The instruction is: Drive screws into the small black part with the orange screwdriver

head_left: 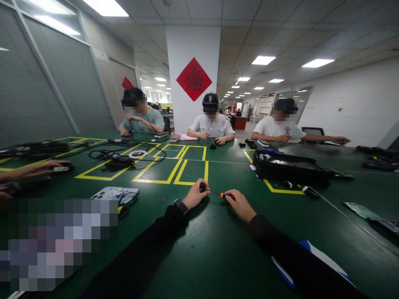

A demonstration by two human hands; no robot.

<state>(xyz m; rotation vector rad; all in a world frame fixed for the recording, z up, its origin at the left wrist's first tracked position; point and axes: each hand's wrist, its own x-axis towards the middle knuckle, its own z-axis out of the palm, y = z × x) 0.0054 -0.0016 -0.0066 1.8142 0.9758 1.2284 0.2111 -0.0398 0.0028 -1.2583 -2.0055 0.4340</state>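
Note:
My left hand (196, 194), with a dark watch at the wrist, is closed around a small black part (202, 187) just above the green table (215, 249). To its right my right hand (239, 204) grips an orange and black screwdriver (222, 195). The screwdriver's thin shaft points left and reaches the black part. Where tip and part meet is too small to make out.
Yellow tape rectangles (190, 183) mark the table beyond my hands. A black tray (289, 166) stands at the right, a cable bundle (116, 160) and blister pack (116, 194) at the left. Three people sit opposite; another person's hands (37, 169) are at far left.

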